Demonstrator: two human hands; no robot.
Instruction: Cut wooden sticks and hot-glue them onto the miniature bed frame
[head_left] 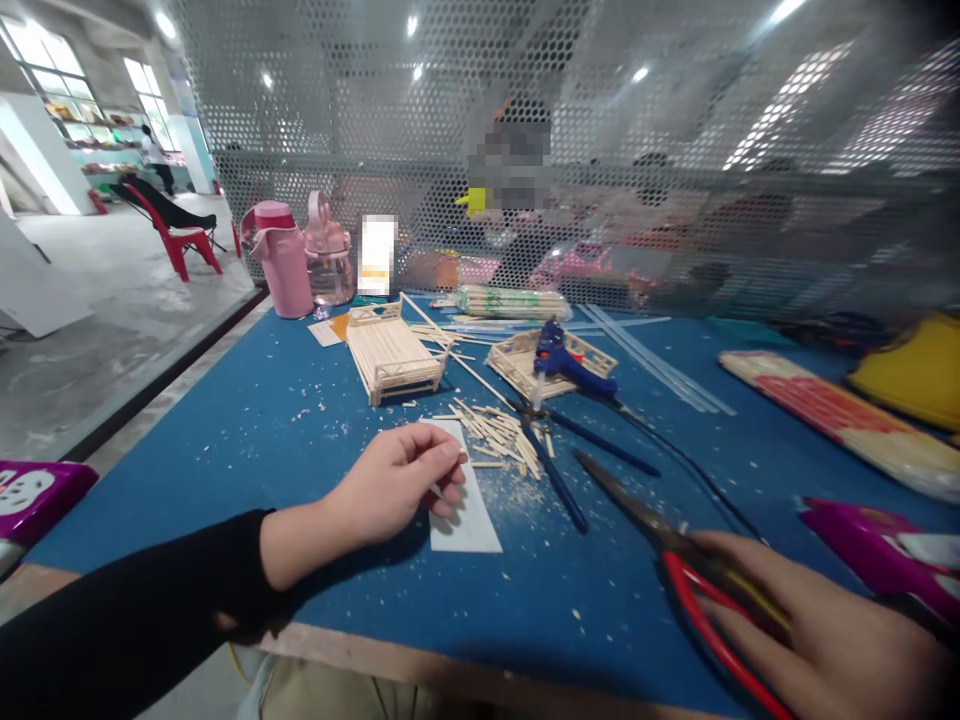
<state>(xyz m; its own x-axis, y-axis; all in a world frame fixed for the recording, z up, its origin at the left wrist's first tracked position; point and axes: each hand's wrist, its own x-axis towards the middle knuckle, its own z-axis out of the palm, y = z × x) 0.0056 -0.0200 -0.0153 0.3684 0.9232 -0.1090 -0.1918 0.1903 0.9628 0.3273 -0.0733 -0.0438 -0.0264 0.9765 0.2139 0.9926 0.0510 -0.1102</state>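
My left hand (401,475) is closed in a pinch over a white paper strip (469,525); whatever its fingertips hold is too small to name. At the lower right, my right hand (817,620) grips scissors (679,560) with red handles, their dark blades pointing up and left. Short wooden sticks (499,435) lie in a loose pile beyond my left hand. Beside them rest blue-handled pliers (551,475). A small bed made of sticks (396,355) stands further back. To its right, a blue glue gun (574,370) leans on a stick-built tray (510,365).
A pink flask (283,265), a clear bottle (330,270) and a lit phone (376,255) stand at the back left. Bagged sticks (514,302) lie before a perforated metal screen (360,120). Clear glue sticks (652,360) and a flat packet (832,415) are on the right.
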